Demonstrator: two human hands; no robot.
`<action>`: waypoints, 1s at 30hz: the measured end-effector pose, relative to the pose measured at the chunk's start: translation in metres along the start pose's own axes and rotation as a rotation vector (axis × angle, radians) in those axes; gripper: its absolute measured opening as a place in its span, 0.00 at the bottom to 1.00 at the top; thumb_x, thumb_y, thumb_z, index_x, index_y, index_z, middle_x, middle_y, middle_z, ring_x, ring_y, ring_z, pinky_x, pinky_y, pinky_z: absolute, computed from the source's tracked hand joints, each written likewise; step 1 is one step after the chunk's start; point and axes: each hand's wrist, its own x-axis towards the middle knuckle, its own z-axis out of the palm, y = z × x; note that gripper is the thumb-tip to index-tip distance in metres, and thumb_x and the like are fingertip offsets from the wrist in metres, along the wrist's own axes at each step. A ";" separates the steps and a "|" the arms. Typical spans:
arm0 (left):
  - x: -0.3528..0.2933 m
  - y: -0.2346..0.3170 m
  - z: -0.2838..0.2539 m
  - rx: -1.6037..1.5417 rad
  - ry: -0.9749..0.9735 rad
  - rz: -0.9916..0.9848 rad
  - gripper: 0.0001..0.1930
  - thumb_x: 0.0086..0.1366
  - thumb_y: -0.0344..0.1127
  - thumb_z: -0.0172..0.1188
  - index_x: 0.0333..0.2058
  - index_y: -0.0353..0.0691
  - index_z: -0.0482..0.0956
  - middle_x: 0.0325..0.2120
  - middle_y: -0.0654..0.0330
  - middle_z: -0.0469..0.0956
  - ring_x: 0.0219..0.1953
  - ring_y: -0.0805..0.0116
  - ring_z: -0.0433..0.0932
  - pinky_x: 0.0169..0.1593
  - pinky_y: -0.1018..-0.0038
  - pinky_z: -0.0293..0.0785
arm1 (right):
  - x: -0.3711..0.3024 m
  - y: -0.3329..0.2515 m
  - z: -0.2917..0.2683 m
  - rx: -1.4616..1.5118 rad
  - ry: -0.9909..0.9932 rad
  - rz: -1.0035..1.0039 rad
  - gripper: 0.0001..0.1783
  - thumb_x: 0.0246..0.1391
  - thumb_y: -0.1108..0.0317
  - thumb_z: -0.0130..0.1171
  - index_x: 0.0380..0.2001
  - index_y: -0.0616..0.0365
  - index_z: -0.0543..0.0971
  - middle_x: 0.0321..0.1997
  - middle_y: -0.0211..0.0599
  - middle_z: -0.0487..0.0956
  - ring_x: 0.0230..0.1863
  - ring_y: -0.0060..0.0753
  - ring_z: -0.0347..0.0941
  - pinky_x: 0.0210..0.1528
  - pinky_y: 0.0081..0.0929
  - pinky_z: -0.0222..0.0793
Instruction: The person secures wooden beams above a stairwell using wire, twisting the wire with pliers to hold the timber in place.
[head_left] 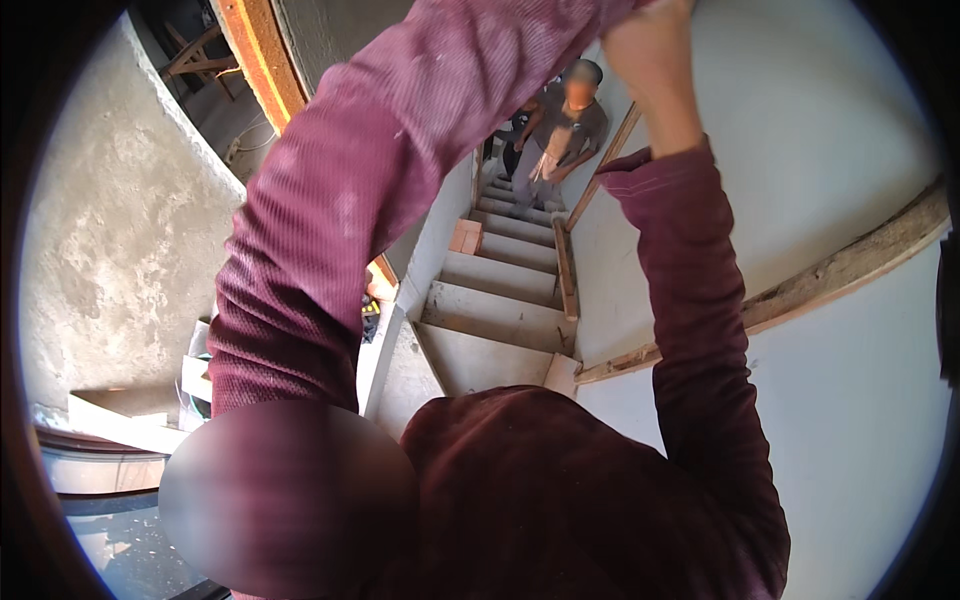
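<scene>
Both my arms are raised in maroon ribbed sleeves. My right hand [655, 68] is at the top edge, where the picture cuts off its fingers, so whether it holds anything is hidden. Across the upper middle runs my left sleeve [400, 130], its end leaving the view beside the right hand. My left hand itself is beyond the picture. Behind my right hand and forearm stands a pale smooth wall [810, 130].
Narrow concrete stairs [497, 318] drop away below me, with a person [575, 125] on them and another partly hidden behind. A reddish block [466, 236] sits on a step. Wooden boards [850, 265] line the right wall. An orange-brown wooden frame [262, 60] stands upper left.
</scene>
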 end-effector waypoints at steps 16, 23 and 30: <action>0.006 -0.017 -0.001 -0.511 -0.182 -0.245 0.21 0.68 0.48 0.49 0.21 0.38 0.66 0.16 0.62 0.67 0.15 0.71 0.71 0.22 0.72 0.68 | -0.010 -0.024 -0.005 -0.065 0.000 0.272 0.24 0.38 0.77 0.60 0.43 0.69 0.69 0.32 0.48 0.76 0.34 0.51 0.76 0.36 0.34 0.71; 0.005 -0.004 -0.023 -0.029 -0.451 -0.057 0.17 0.67 0.47 0.52 0.29 0.38 0.70 0.21 0.63 0.70 0.23 0.70 0.76 0.37 0.72 0.75 | -0.008 0.017 -0.008 0.145 -0.157 0.413 0.17 0.44 0.74 0.59 0.39 0.61 0.68 0.33 0.37 0.73 0.25 0.40 0.70 0.29 0.31 0.66; 0.020 0.005 -0.048 -0.471 -0.710 -0.211 0.24 0.66 0.56 0.50 0.25 0.39 0.71 0.17 0.64 0.69 0.19 0.66 0.74 0.50 0.68 0.71 | -0.003 0.017 0.010 1.734 -0.857 0.701 0.11 0.49 0.75 0.56 0.30 0.51 0.63 0.18 0.21 0.58 0.13 0.15 0.48 0.15 0.15 0.44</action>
